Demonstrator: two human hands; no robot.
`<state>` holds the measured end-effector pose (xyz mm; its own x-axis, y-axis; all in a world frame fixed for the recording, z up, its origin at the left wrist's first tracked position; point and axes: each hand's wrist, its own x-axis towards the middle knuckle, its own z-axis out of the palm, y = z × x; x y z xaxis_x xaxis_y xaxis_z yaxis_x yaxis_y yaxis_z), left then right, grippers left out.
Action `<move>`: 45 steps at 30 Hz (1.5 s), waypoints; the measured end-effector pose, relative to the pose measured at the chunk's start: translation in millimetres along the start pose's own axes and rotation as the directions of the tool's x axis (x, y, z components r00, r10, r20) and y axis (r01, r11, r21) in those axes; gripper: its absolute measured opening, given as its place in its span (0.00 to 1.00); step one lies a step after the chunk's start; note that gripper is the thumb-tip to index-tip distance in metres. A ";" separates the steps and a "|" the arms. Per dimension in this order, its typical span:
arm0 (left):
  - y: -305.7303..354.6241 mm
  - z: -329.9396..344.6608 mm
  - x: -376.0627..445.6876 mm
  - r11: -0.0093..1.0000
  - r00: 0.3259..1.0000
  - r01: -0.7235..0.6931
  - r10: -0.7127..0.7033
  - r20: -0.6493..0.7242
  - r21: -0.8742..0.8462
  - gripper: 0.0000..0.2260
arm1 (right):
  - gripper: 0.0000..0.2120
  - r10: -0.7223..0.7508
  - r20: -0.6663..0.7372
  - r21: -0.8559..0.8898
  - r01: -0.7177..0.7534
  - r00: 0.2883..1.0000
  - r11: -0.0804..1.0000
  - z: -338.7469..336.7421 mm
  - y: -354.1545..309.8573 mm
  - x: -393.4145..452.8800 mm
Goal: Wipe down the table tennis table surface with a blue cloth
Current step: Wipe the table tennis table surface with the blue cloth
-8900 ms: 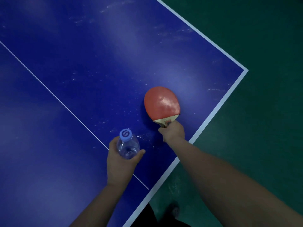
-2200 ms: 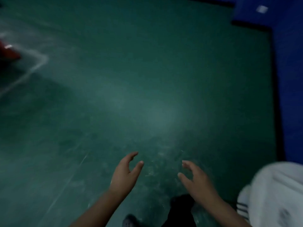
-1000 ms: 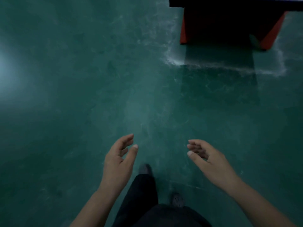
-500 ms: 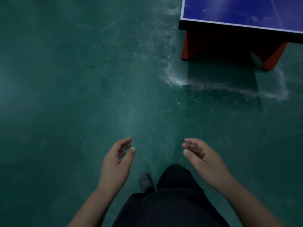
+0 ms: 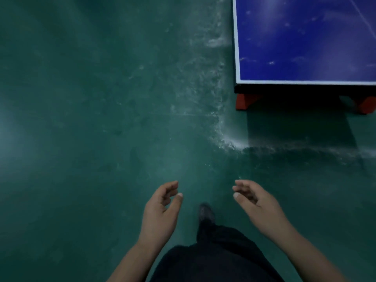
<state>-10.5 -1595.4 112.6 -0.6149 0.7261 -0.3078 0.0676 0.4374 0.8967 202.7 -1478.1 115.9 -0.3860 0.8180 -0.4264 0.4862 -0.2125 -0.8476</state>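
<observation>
The corner of a blue table tennis table (image 5: 295,43) with white edge lines fills the upper right of the head view, its top speckled with pale marks. My left hand (image 5: 160,212) and my right hand (image 5: 258,202) hang in front of me over the floor, well short of the table, fingers loosely curled and holding nothing. No blue cloth is in view.
Green floor (image 5: 91,119) spreads to the left and ahead, with whitish scuffs (image 5: 227,139) near the table corner. Red table feet (image 5: 244,101) stand under the dark frame. My dark trouser leg and shoe (image 5: 205,214) are between my hands.
The table has come closer and larger in the upper right as I walk toward it. Both hands stay empty and keep roughly the same pose.
</observation>
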 end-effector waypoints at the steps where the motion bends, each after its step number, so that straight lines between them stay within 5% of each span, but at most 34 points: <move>1: 12.8 -2.3 27.6 1.000 1.000 -0.008 0.008 -0.008 -0.006 0.11 | 0.13 -0.009 0.001 0.007 0.009 1.000 1.000 -2.3 -17.0 26.5; 7: 59.7 -9.2 179.4 0.997 0.998 0.013 -0.018 -0.067 -0.074 0.12 | 0.13 -0.033 0.002 -0.017 0.033 0.999 0.999 -4.2 -97.3 169.3; 20: 171.7 -6.3 563.8 0.999 0.994 -0.030 0.032 0.107 -0.017 0.12 | 0.14 0.034 -0.118 -0.029 -0.038 0.992 0.999 23.4 -248.5 485.7; 30: 277.6 65.3 804.7 0.992 0.932 -0.105 0.071 0.355 0.077 0.11 | 0.15 0.062 -0.290 0.092 -0.037 0.955 0.995 -33.6 -342.3 701.7; 45: 451.1 207.8 1137.5 0.951 0.898 -0.266 0.186 0.398 0.156 0.11 | 0.12 0.093 -0.291 0.121 -0.060 0.952 0.991 -178.1 -445.3 1023.1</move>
<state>-516.2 -461.9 100.9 -0.2269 0.9449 -0.2360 0.3507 0.3054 0.8853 -269.0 -451.4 113.2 -0.0944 0.9146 -0.3932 0.4098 -0.3243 -0.8526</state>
